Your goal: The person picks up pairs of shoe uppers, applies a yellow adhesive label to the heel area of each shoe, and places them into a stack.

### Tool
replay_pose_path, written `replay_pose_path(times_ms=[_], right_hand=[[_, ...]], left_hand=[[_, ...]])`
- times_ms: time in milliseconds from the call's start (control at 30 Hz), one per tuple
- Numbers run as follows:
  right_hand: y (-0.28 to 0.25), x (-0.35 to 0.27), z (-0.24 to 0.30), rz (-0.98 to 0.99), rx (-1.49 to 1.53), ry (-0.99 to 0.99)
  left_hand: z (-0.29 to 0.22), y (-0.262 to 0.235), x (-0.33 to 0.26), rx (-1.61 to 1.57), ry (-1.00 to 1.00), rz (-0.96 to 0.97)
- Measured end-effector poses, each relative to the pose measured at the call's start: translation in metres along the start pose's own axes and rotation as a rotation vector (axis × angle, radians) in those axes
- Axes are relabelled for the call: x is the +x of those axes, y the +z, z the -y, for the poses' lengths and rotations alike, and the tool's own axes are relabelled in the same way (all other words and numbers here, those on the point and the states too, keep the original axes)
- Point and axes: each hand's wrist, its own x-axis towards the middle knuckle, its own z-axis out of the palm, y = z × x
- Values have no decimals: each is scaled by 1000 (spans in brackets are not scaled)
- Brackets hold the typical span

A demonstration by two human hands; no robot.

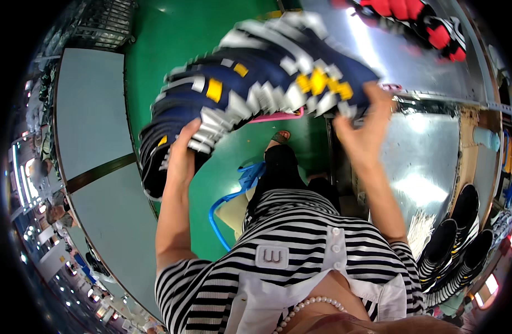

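Note:
Held up between my hands is a long, arched stack of nested pieces [250, 83], navy with white and yellow patches; motion blurs it, and I cannot make out the exact kind of piece. Toward its lower left end, my left hand [182, 153] grips it, thumb in front and the other fingers hidden behind. At the right end, my right hand [370, 131] clasps it between thumb and fingers. The stack hangs above the green floor, its right end reaching over the edge of a metal table.
A grey table [94, 111] runs along the left. Red, black and white pieces [417, 22] lie on the shiny metal surface [417, 150] side at the far right. Black striped stacks [450, 239] and white strings [421, 228] are at the near right. A blue strap [217, 217] is by my legs.

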Motion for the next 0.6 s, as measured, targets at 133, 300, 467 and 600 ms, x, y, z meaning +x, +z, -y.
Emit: replay_pose_path(times_ms=[133,300,467,600], right_hand=[[152,-48,-27,263,65,221],[294,-103,-120,451,-19,475],[437,-137,-251,474,-183,448],[518,-174,-308,897,-455,710]], left_hand=[[57,-82,80,76,-187,-201],[175,-109,229,216,-402,-198],[318,-123,413,350,-374,-153],[419,-125,482,493,-503,38]])
